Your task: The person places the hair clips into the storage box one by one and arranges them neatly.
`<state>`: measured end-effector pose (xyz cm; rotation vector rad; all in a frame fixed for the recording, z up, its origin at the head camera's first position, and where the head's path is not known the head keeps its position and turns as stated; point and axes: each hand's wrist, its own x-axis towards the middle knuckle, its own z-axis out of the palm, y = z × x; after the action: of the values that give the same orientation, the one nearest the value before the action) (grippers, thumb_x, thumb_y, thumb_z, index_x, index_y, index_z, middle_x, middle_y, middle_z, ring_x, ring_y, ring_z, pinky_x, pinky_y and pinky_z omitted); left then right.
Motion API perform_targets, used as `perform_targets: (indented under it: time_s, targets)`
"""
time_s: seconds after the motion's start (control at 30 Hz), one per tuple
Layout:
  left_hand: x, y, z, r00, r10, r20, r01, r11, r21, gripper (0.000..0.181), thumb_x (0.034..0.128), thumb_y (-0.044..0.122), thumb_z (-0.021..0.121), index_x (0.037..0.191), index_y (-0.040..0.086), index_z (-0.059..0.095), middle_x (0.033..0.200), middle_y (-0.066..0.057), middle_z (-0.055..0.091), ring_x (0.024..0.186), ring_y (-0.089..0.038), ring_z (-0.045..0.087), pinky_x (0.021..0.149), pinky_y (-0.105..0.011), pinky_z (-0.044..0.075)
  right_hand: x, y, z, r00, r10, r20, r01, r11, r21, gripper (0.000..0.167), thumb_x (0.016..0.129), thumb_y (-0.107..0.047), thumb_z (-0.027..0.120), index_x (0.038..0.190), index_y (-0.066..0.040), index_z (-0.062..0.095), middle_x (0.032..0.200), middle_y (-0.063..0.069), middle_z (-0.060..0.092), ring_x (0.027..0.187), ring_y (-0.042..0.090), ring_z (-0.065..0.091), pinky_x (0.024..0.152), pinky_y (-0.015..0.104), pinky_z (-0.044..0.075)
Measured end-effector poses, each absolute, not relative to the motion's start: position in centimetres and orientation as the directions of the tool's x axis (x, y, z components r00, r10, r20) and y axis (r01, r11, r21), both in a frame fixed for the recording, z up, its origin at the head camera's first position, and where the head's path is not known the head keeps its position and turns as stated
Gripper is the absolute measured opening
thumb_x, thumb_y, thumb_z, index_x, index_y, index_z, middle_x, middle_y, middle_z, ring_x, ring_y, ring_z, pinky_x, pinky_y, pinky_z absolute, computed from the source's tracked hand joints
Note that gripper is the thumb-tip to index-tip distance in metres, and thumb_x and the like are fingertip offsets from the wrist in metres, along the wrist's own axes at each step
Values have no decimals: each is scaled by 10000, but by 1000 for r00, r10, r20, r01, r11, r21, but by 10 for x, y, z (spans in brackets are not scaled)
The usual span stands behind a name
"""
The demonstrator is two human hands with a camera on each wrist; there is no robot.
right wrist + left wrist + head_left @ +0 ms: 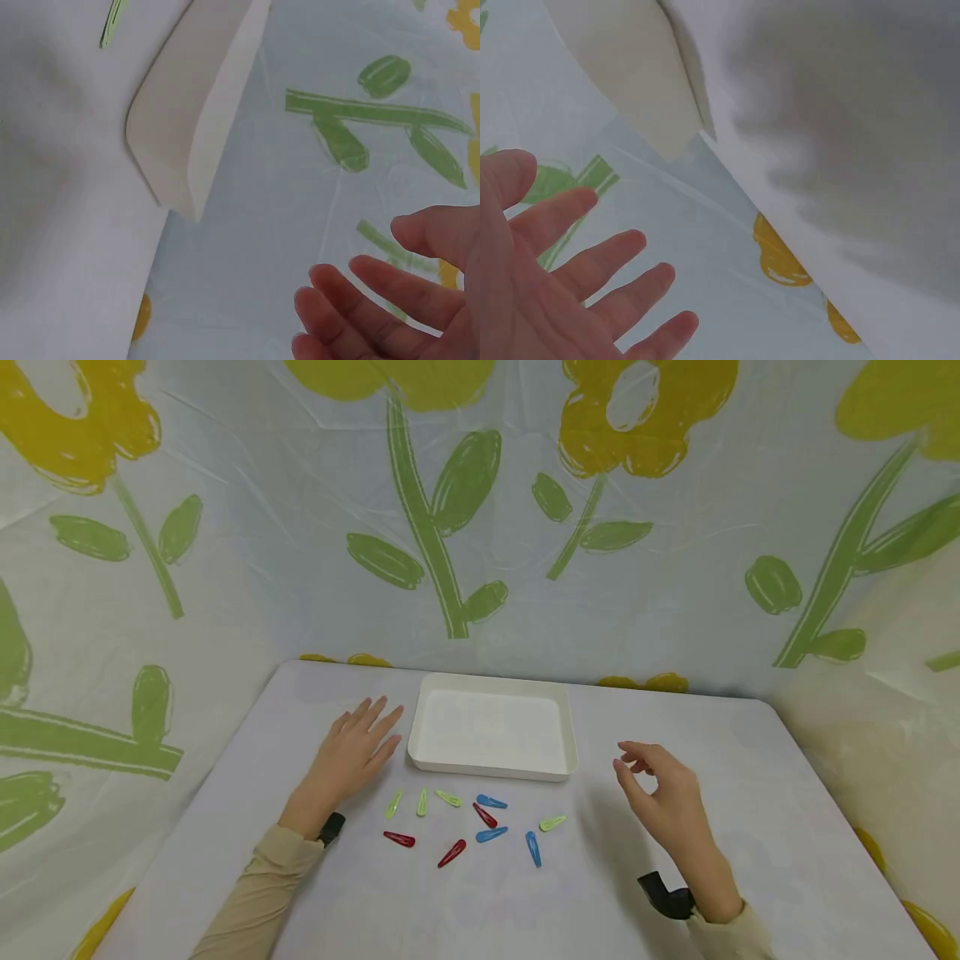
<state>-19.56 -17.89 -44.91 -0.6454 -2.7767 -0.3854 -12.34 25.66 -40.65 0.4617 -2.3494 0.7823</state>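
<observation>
Hair clips (492, 835), ten, green, blue and red: scattered on pale surface (360, 902), near side of white tray (491, 771). Left hand (351, 756), beside tray: fingers spread, holding nothing. Right hand (670, 799), opposite side: fingers loosely bent, likewise empty. Likely risk: neighbouring clips dragged along by a careless pinch, owing to close spacing; contact among central red and blue hard to tell. Surface: smooth, round-cornered. Room: flower-printed sheeting (285, 593) behind and at sides.

I see soft, diffuse light across the tabletop (465, 910), with a blurred shadow below the right fingers (647, 752) and faint sheen on the creased backdrop (285, 527). The 2 wrist views look dimmer and greyer, their shadows smudged.
</observation>
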Motion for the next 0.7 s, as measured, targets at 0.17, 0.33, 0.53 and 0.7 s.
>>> perform_targets:
  time_s: [0.17,0.33,0.53,0.7]
  targets:
    - [-199,-172,-448,-868,410,280,473,855,212,514,1039,337,512,1496,106,460,1544,-203,378,1421,-413,331,1099,-636,295,-119,248,-409,-795,-140,590,-464,766,-444,125,819,7,759,912,-50,699,724,-55,605,624,96,527,563,211,480]
    - [-202,-164,-446,-865,442,236,493,837,238,574,1032,373,522,1516,83,417,1568,-200,335,1438,-407,302,1107,-638,281,-116,238,-413,-884,-125,451,-364,790,-494,136,850,-65,765,807,-106,642,639,-88,540,570,67,463,494,224,441]
    - [-204,-156,-443,-862,477,171,506,820,266,638,1026,384,539,1536,45,359,1601,-184,270,1459,-409,247,1127,-628,251,-114,225,-425,-952,-169,256,-281,814,-508,235,884,-151,757,752,-141,563,562,-107,447,512,50,408,468,214,372]
    - [-204,-152,-446,-862,493,122,506,817,276,671,1023,402,540,1539,25,338,1617,-152,245,1471,-405,214,1130,-634,238,-116,217,-436,-970,-211,121,-243,823,-514,230,894,-194,751,767,-145,565,534,-94,443,482,47,388,463,213,347]
